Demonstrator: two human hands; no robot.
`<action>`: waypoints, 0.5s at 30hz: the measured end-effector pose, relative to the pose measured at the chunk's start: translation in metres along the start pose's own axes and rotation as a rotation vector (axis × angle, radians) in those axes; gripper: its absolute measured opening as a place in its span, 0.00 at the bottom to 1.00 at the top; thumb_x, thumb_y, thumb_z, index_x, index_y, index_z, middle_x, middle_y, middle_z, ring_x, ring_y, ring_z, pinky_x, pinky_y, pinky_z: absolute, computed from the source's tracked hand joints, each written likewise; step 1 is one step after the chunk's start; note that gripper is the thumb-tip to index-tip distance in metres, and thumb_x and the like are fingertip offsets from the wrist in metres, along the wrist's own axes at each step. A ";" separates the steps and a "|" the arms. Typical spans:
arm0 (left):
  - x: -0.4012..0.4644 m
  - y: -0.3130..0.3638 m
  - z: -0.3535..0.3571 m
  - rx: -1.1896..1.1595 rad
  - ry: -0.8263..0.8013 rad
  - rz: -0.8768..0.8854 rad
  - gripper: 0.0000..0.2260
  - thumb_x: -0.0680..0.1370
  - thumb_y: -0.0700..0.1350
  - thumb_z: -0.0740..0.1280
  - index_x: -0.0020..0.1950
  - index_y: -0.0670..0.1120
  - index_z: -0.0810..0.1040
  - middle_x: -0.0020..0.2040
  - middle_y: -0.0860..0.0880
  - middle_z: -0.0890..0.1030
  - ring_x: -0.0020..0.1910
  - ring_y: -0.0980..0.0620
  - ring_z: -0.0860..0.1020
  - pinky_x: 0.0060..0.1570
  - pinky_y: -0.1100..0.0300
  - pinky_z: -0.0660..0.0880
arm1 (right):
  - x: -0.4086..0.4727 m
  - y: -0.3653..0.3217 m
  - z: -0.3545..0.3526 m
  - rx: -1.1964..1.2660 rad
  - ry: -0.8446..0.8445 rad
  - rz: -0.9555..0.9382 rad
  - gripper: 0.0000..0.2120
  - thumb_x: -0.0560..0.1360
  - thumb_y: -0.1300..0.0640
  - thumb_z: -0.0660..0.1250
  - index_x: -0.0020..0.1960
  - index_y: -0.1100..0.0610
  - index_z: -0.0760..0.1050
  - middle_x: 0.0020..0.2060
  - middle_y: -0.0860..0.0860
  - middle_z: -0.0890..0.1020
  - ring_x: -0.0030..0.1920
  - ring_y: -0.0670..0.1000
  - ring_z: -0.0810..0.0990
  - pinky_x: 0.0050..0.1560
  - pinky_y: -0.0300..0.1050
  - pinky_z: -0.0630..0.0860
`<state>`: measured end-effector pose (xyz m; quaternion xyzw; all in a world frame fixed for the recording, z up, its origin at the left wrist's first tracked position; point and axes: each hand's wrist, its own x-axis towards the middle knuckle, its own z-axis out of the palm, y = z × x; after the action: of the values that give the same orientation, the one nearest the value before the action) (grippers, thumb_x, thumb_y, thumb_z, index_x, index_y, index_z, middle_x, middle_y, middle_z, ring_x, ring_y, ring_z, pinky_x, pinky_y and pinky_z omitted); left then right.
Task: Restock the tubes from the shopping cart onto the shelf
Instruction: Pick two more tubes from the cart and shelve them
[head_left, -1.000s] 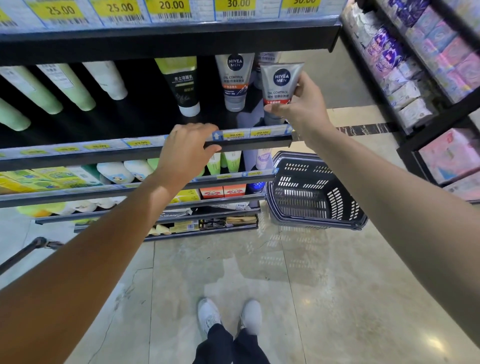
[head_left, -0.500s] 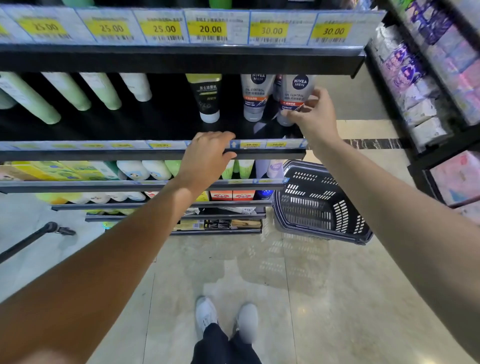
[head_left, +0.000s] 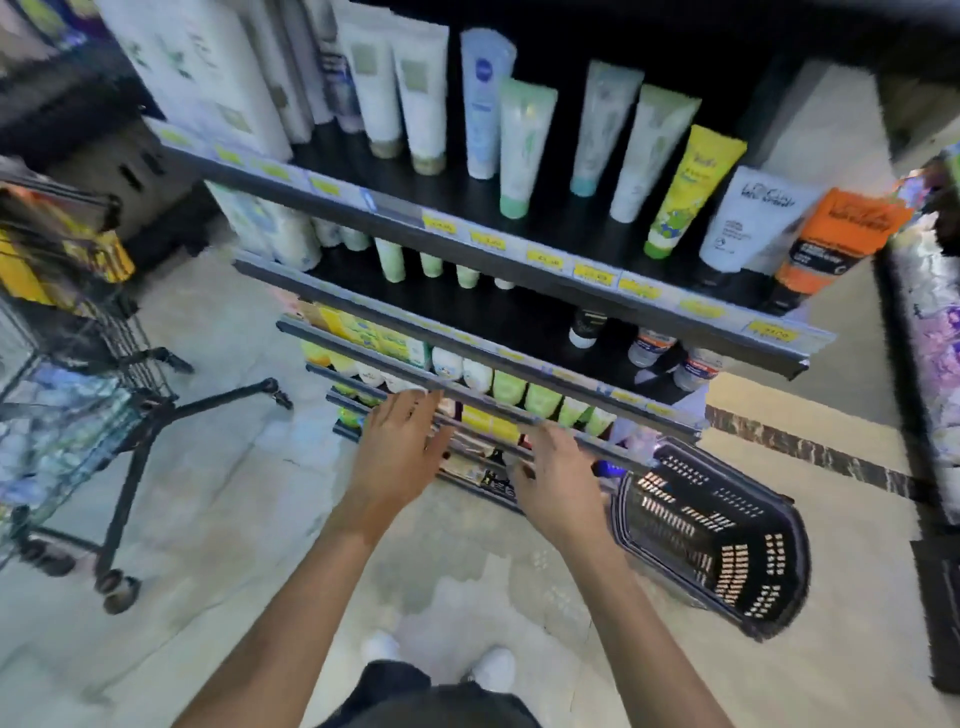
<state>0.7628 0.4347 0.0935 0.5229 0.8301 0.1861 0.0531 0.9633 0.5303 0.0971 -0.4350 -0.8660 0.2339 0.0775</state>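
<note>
Black shelves (head_left: 519, 270) with yellow price labels hold rows of upright tubes: white, green, a yellow tube (head_left: 691, 192), a white tube (head_left: 748, 223) and an orange tube (head_left: 831, 244) at the right end. One shelf lower stand grey tubes (head_left: 696, 364) with red bands. My left hand (head_left: 400, 447) and my right hand (head_left: 556, 478) hover side by side in front of the lower shelves, fingers spread and straight, holding nothing. The wire shopping cart (head_left: 78, 374) stands at the left with packaged goods inside.
A black plastic basket (head_left: 711, 530) lies tilted on the tiled floor at the right of the shelf's foot. A second shelf unit (head_left: 930, 322) with purple packs stands on the far right. My white shoes (head_left: 493, 667) show at the bottom.
My right hand has let go of the grey tube, which now stands on the shelf. Both hands have dropped away from the shelf. The view has swung left and tilted, bringing the cart into sight.
</note>
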 end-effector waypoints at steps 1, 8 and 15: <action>-0.012 -0.016 -0.011 0.001 0.017 -0.053 0.20 0.81 0.53 0.67 0.71 0.47 0.75 0.65 0.45 0.79 0.64 0.41 0.77 0.63 0.43 0.75 | 0.003 -0.020 0.006 -0.020 -0.036 -0.059 0.22 0.82 0.44 0.60 0.69 0.56 0.75 0.64 0.54 0.79 0.66 0.58 0.75 0.64 0.53 0.75; -0.081 -0.127 -0.095 0.030 0.246 -0.344 0.19 0.77 0.54 0.68 0.64 0.44 0.81 0.59 0.43 0.83 0.57 0.39 0.81 0.57 0.46 0.77 | 0.037 -0.144 0.059 -0.070 -0.213 -0.374 0.25 0.83 0.42 0.58 0.76 0.52 0.70 0.73 0.48 0.74 0.75 0.52 0.68 0.75 0.49 0.65; -0.157 -0.241 -0.134 0.084 0.288 -0.587 0.21 0.81 0.58 0.61 0.68 0.47 0.77 0.62 0.45 0.81 0.59 0.40 0.80 0.58 0.46 0.77 | 0.059 -0.284 0.125 -0.040 -0.290 -0.600 0.21 0.82 0.46 0.64 0.72 0.53 0.74 0.69 0.49 0.77 0.72 0.54 0.72 0.71 0.49 0.68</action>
<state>0.5910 0.1686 0.1134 0.2313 0.9513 0.2005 -0.0351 0.6811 0.3892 0.1172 -0.1243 -0.9619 0.2431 0.0100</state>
